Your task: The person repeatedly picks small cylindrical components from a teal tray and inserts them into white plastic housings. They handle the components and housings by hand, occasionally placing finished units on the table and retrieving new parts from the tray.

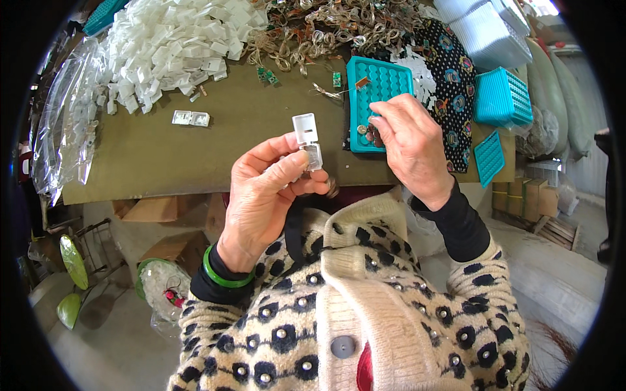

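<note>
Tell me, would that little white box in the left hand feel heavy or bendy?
Probably light: the small white hinged case sits pinched between just a thumb and fingertips of the left hand. It looks like stiff thin plastic, since its open lid stands up straight. The hinge may be the weak spot, so it could likely snap if forced.

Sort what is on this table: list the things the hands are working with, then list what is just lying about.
In use:
left hand holding small open white case
right hand picking at teal tray of small round parts

Lying about:
heap of white cases
open white case alone on the table
tangle of wired parts
teal baskets
</note>
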{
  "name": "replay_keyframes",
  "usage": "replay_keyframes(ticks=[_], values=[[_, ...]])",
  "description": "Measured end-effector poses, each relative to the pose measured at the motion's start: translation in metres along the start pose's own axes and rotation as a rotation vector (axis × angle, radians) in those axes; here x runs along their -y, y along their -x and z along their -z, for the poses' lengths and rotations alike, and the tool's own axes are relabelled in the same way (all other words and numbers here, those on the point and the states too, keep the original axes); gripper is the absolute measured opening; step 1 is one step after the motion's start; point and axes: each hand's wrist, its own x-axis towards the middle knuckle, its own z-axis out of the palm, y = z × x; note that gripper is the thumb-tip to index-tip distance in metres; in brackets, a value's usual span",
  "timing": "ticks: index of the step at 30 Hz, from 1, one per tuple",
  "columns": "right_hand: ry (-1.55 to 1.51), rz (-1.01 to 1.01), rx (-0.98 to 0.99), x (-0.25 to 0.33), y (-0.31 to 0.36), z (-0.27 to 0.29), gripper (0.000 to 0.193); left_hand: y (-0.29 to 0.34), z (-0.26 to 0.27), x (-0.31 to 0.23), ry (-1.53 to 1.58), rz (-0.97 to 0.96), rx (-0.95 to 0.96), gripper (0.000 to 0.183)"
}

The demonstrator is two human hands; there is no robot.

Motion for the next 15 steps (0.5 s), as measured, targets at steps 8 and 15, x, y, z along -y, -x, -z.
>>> replay_keyframes(ticks=[8, 15], values=[[-0.198, -0.098, 0.087, -0.016, -0.011, 0.005, 0.011, -0.005, -0.017, 0.004, -0.106, 0.083, -0.105, 0.018], [-0.348, -0.209, 0.115, -0.02, -0.005, 0.025, 0.006, -0.011, -0.017, 0.009, -0.066, 0.143, -0.024, 0.018]])
